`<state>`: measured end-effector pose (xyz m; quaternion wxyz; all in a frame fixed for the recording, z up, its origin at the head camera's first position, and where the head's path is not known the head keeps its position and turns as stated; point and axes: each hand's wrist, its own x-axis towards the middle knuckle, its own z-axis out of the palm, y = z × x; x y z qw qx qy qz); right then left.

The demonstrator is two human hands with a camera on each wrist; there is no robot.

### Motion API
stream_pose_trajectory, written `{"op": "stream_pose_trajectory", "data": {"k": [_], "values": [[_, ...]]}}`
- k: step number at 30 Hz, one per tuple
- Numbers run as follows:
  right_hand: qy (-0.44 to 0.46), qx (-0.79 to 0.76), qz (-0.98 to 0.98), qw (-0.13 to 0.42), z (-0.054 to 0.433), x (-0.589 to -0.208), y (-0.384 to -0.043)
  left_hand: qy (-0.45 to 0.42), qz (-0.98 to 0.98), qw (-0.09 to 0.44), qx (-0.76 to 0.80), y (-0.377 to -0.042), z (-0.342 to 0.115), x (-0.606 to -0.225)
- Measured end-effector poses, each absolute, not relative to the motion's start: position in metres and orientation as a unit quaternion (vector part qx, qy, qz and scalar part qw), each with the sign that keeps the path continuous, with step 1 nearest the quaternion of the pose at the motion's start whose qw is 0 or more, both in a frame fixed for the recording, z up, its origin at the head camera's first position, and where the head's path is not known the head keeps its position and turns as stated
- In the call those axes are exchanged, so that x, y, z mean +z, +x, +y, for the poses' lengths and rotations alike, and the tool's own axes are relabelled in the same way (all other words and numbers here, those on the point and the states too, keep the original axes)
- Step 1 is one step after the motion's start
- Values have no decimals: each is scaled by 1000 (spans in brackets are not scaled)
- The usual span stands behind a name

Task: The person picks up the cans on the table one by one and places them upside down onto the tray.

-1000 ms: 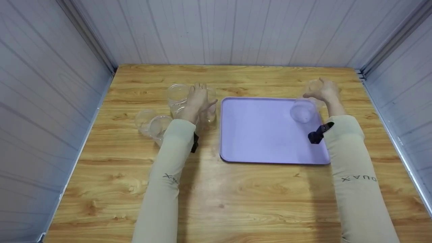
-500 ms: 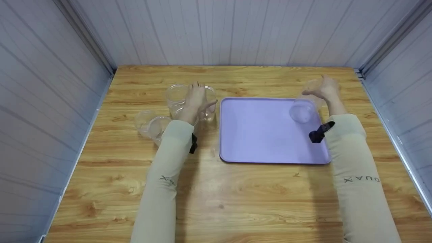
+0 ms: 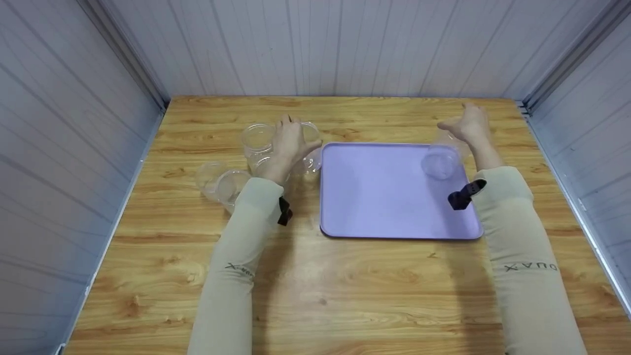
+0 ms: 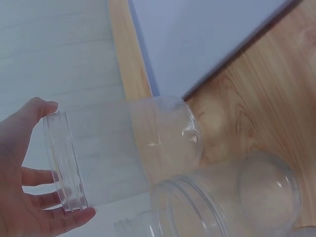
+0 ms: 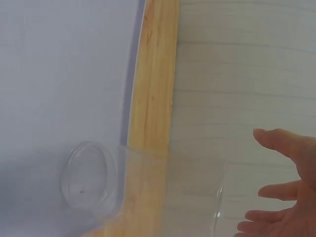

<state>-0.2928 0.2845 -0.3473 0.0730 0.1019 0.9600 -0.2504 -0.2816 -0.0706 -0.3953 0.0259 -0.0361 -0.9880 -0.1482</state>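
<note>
On my feed the left hand point(image 3: 288, 143), upper left of centre in the head view, grips a clear jar point(image 4: 116, 153) by its rim. In the left wrist view the thumb lies on one side of that ring and the fingers on the other; I take it the ridged edge gives better purchase than the smooth wall. The rim hold also leaves the jar's lower part free, its base close by the left edge of the tray point(image 3: 384, 197). I can't tell whether that base is off the bench point(image 3: 345, 296).

The right hand point(image 3: 471, 123), upper right, is spread wide, thumb well apart from the fingers, and holds nothing. The right wrist view shows a gap between it and the tray jar point(image 3: 440, 165). That one stands at the tray's upper right corner, and I judge the flat floor carries it without help.

Close beside the gripped jar is another point(image 4: 222, 205). More clear jars, such as the rear jar point(image 3: 259, 138) and the front jar point(image 3: 233, 187), cluster left of the tray, close together, perhaps to keep them all within easy reach. The pale wall point(image 3: 315, 49) closes the top of the frame.
</note>
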Motion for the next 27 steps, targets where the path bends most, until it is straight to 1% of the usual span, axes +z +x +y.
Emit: {"op": "stream_pose_trajectory", "data": {"k": [3, 9, 22, 27], "values": [[87, -252, 962, 59, 280, -346, -291, -29, -987, 31, -153, -279, -68, -393], [47, -279, 959, -2, 269, -346, -287, -16, -982, 46, -183, -275, -68, -392], [14, -355, 932, -78, 254, -356, -275, -22, -957, 93, -274, -262, -72, -399], [5, -410, 906, -104, 252, -365, -271, -13, -948, 88, -306, -257, -73, -402]]}}
